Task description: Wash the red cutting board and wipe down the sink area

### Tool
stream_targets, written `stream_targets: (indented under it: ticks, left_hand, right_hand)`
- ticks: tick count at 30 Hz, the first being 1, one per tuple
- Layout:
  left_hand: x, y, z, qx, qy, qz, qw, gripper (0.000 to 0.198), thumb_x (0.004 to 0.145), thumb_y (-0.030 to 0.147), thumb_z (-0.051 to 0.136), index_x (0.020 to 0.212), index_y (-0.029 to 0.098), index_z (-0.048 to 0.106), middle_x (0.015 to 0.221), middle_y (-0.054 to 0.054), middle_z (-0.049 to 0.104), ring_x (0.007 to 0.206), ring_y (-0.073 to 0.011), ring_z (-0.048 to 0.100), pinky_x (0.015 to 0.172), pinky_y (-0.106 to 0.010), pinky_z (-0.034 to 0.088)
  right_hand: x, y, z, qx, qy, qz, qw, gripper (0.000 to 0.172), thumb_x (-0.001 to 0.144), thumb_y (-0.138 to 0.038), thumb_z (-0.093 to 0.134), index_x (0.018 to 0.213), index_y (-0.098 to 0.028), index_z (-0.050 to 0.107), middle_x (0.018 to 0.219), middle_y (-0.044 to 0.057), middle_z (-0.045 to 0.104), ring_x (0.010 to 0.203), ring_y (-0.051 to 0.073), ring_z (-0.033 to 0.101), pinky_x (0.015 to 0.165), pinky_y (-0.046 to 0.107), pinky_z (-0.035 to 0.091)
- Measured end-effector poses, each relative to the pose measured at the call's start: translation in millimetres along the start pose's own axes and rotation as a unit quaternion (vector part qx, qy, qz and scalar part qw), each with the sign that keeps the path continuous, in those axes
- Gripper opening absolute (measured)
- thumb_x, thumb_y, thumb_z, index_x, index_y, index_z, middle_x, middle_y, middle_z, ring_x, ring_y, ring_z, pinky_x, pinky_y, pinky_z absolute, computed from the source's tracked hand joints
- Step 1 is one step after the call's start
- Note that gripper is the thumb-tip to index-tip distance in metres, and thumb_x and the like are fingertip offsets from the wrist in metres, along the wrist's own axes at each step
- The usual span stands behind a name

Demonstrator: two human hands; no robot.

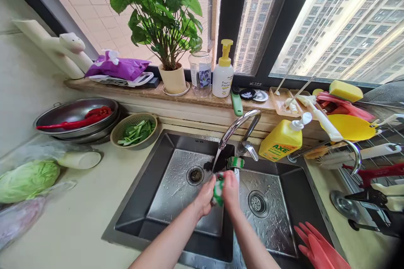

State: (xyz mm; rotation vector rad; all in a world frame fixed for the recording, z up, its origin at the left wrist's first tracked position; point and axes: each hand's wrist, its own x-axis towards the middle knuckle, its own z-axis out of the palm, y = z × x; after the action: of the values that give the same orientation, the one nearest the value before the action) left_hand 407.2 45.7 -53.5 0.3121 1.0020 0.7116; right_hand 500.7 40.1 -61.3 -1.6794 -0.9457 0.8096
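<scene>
Water runs from the curved tap (pixel 241 119) onto a green-and-white dishcloth (pixel 218 191), crumpled between both my hands above the double sink (pixel 139 201). My left hand (pixel 205 196) is closed on its left side. On its right side my right hand (pixel 231 189) grips it, the fingers slightly blurred. A second green-and-white striped cloth (pixel 235 162) lies over the divider just behind my hands. Something dark (pixel 221 163), too unclear to name, sits in the back right corner of the left basin.
Pink rubber gloves (pixel 318 246) lie over the right basin's front corner. A yellow detergent bottle (pixel 280 139) stands behind that basin. To the left are a basket of cut greens (pixel 135 131), metal bowls (pixel 77 119) and a cabbage (pixel 30 180). A plant (pixel 172 75) stands on the sill.
</scene>
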Motion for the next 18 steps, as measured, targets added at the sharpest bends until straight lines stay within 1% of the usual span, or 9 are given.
stream_targets:
  ticks: [2,4,6,7,10,12,14,16,18]
  left_hand:
    - [-9,-2,1.9,0.043,0.024,0.018,0.999,0.034,0.074,0.047,0.069,0.093,0.022,0.057,0.084,-0.001,0.065,0.074,-0.0164,0.064,0.067,-0.029,0.051]
    - [-7,2,1.8,0.084,0.050,0.022,0.995,0.035,0.070,0.040,0.074,0.090,0.023,0.053,0.084,0.000,0.064,0.074,-0.0170,0.063,0.069,-0.032,0.051]
    - [4,12,1.6,0.115,0.079,0.013,0.990,0.032,0.067,0.035,0.076,0.084,0.021,0.053,0.077,0.000,0.063,0.071,-0.0186,0.063,0.069,-0.034,0.049]
    - [12,19,2.2,0.135,0.096,0.014,0.986,0.029,0.067,0.033,0.076,0.081,0.020,0.054,0.072,0.000,0.062,0.070,-0.0190,0.062,0.068,-0.033,0.048]
    - [36,48,8.9,0.191,0.147,0.064,0.968,0.016,0.069,0.025,0.072,0.076,0.019,0.059,0.067,0.000,0.060,0.071,-0.0178,0.060,0.068,-0.028,0.044]
    - [43,69,18.9,0.230,0.156,0.102,0.955,0.009,0.071,0.025,0.069,0.073,0.018,0.063,0.065,-0.001,0.062,0.073,-0.0180,0.060,0.069,-0.027,0.043]
    - [36,84,33.6,0.276,0.148,0.131,0.941,0.010,0.072,0.027,0.066,0.069,0.018,0.064,0.066,-0.002,0.064,0.078,-0.0198,0.061,0.074,-0.028,0.044]
    - [15,88,47.1,0.324,0.127,0.151,0.925,0.011,0.071,0.029,0.065,0.068,0.019,0.064,0.074,-0.004,0.068,0.090,-0.0228,0.061,0.085,-0.031,0.043]
    - [-9,86,47.7,0.373,0.089,0.155,0.910,0.012,0.068,0.032,0.064,0.072,0.020,0.064,0.087,-0.005,0.071,0.108,-0.0270,0.057,0.099,-0.035,0.037]
  right_hand:
    - [7,11,-41,-0.016,0.049,0.015,0.999,0.040,0.087,-0.053,0.032,0.080,-0.021,0.055,0.079,0.007,0.065,0.072,0.020,0.059,0.069,0.035,0.048]
    - [17,21,-79,-0.093,0.091,0.026,0.991,0.045,0.084,-0.058,0.034,0.086,-0.019,0.056,0.085,0.011,0.065,0.080,0.026,0.060,0.077,0.043,0.048]
    - [29,25,-102,-0.183,0.125,-0.011,0.975,0.052,0.082,-0.060,0.035,0.094,-0.015,0.058,0.097,0.019,0.064,0.096,0.033,0.058,0.087,0.052,0.044]
    - [35,23,-108,-0.215,0.135,-0.056,0.966,0.054,0.083,-0.059,0.036,0.100,-0.012,0.058,0.106,0.022,0.062,0.106,0.035,0.055,0.092,0.054,0.041]
    - [59,8,-100,-0.278,0.123,-0.211,0.929,0.054,0.088,-0.049,0.038,0.125,-0.011,0.049,0.133,0.023,0.049,0.130,0.032,0.039,0.105,0.056,0.032]
    - [74,-7,-82,-0.323,0.097,-0.243,0.910,0.056,0.088,-0.043,0.043,0.133,-0.009,0.043,0.139,0.024,0.045,0.135,0.033,0.032,0.108,0.060,0.025]
    - [83,-20,-66,-0.366,0.077,-0.222,0.900,0.060,0.086,-0.036,0.050,0.136,-0.004,0.040,0.142,0.027,0.042,0.138,0.037,0.028,0.109,0.064,0.019]
    - [79,-33,-58,-0.400,0.054,-0.178,0.897,0.063,0.083,-0.029,0.054,0.137,0.000,0.038,0.145,0.029,0.037,0.139,0.039,0.025,0.109,0.065,0.017]
    - [67,-43,-59,-0.424,0.020,-0.131,0.896,0.065,0.082,-0.023,0.056,0.139,-0.001,0.035,0.149,0.028,0.030,0.141,0.038,0.022,0.111,0.063,0.017]
